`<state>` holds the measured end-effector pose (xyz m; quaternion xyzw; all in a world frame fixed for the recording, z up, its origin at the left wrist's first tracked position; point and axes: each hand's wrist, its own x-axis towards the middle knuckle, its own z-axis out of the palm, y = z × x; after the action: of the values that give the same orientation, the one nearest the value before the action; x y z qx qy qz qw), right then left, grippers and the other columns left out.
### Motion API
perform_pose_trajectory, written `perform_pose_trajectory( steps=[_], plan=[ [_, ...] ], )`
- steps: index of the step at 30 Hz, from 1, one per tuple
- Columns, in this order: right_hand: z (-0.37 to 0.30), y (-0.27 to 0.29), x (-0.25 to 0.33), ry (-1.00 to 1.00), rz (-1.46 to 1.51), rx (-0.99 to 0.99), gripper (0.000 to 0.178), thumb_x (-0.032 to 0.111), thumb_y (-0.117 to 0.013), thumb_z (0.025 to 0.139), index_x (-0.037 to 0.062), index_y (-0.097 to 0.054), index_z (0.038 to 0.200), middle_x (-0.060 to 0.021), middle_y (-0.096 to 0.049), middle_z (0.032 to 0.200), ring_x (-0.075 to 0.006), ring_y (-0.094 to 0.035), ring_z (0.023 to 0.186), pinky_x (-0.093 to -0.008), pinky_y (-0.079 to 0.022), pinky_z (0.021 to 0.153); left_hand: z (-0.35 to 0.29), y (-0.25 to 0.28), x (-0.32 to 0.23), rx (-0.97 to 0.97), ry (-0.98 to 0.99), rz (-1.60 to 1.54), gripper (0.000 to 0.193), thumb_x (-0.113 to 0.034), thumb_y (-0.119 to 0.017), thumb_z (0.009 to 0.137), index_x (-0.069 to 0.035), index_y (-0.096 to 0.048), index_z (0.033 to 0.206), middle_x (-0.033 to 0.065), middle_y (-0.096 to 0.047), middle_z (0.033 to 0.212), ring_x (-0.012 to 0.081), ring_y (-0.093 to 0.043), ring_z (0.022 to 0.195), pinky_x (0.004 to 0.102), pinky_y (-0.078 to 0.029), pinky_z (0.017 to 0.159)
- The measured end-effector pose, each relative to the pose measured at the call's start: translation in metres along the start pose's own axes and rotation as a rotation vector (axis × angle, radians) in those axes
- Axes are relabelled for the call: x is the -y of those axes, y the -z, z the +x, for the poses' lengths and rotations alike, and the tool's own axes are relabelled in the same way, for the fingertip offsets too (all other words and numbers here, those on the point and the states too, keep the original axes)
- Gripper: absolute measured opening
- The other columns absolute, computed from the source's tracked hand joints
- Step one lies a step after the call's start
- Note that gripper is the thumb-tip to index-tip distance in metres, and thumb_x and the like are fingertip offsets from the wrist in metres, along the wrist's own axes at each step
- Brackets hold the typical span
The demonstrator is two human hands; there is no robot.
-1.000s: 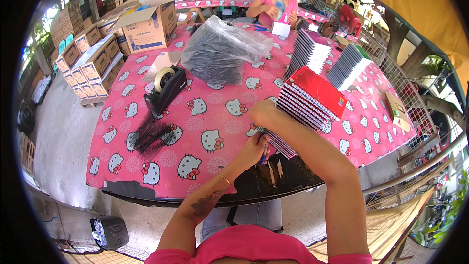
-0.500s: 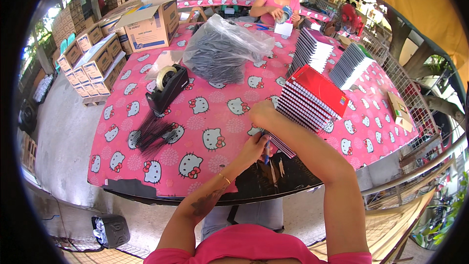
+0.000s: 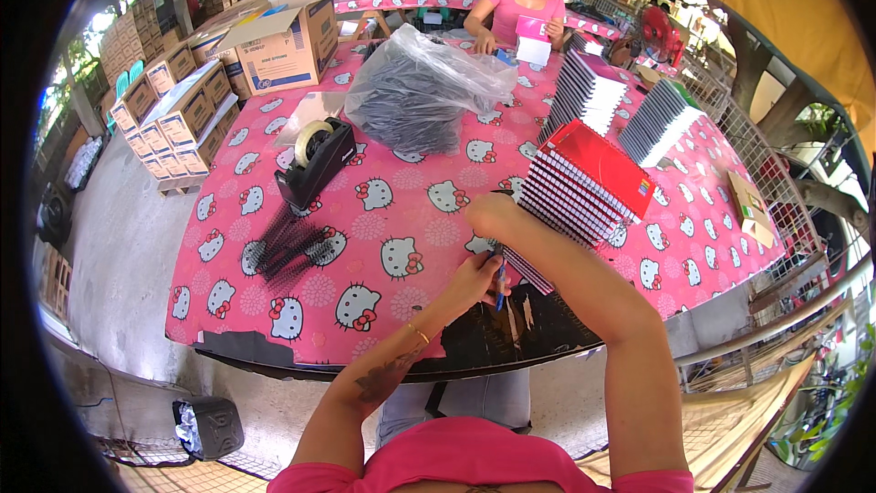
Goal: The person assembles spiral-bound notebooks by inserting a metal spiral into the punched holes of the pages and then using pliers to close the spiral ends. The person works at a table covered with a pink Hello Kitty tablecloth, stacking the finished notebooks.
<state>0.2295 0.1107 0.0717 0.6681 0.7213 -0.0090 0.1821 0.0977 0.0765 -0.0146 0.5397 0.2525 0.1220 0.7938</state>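
Observation:
In front of me, my left hand (image 3: 478, 277) is closed round a small blue-handled tool (image 3: 500, 296), whose working end is hidden. Just beyond it my right hand (image 3: 491, 214) curls downward, closed, with its fingertips out of sight; what it pinches cannot be made out. My right forearm crosses in front of a leaning stack of red spiral notebooks (image 3: 598, 173), and the hand is at the left side of that stack. Loose black spiral binding coils (image 3: 290, 251) lie to the left. Behind them is a black tape dispenser (image 3: 315, 164) with a roll of tape.
A clear plastic bag of dark coils (image 3: 411, 96) sits mid-table. More notebook stacks (image 3: 584, 96) stand at the right. Cardboard cartons (image 3: 287, 46) are at the back left. Across the pink-covered table (image 3: 392, 192), a co-worker (image 3: 520, 5) handles a pink booklet (image 3: 534, 29).
My hands stay almost in place; the blue-handled tool has tilted slightly. The co-worker has brought up a pink booklet and lowered one hand to a blue object on the table.

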Motion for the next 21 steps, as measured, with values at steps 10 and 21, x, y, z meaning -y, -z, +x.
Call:
perform_pose_trajectory(
  steps=[10, 21],
  plan=[
    [0.000, -0.005, 0.000, 0.005, 0.040, -0.091, 0.016, 0.007, -0.065, 0.078, 0.0024, -0.074, 0.090, -0.0182, -0.073, 0.093, -0.0334, -0.072, 0.086, -0.0425, -0.058, 0.071, -0.005, -0.005, 0.004, -0.022, 0.012, 0.082, 0.031, -0.031, -0.045, 0.103, -0.001, -0.051, 0.109, 0.0112, -0.063, 0.087, 0.0233, -0.070, 0.070, 0.0363, -0.059, 0.056],
    [0.000, -0.009, 0.003, -0.072, 0.056, 0.018, 0.018, 0.006, -0.066, 0.077, 0.0041, -0.074, 0.093, -0.0146, -0.073, 0.095, -0.0323, -0.072, 0.089, -0.0453, -0.058, 0.069, 0.010, 0.004, 0.010, -0.013, -0.008, 0.119, 0.036, -0.033, -0.045, 0.103, 0.001, -0.051, 0.115, 0.0146, -0.064, 0.091, 0.0260, -0.071, 0.076, 0.0368, -0.059, 0.058]
  ],
)
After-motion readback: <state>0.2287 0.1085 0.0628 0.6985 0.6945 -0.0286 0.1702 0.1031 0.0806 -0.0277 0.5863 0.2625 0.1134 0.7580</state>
